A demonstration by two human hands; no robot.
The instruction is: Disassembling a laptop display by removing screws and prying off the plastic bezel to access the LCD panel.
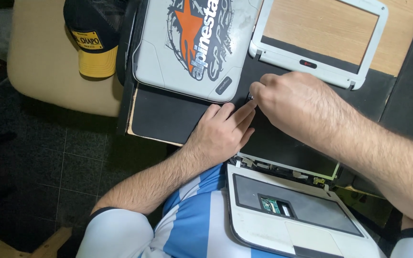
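**A:** What are my hands doing?

**B:** Your right hand [295, 102] reaches in from the right, its fingers [256, 90] pinched together on a tiny dark part [250, 98], perhaps a screw; it is too small to tell. Your left hand [221, 134] lies flat on the black mat [168, 114], fingers released and stretched out, the tips just beside that small part and under your right fingers.

**A:** What sits around them?

**B:** Just beyond your fingers, up and to the left, lies a grey laptop lid [192, 43], face down, with an orange star sticker and dark lettering. Up and to the right of your fingers is an empty white screen bezel [264, 48], the wooden worktop [402, 43] showing through its opening. Nearer to you than your fingers, on your lap, rests the white laptop base [264, 224] with its keyboard removed and a small green board showing. Far to the left of your fingers, a black and yellow cap [94, 43] rests on a beige cushion [39, 62].
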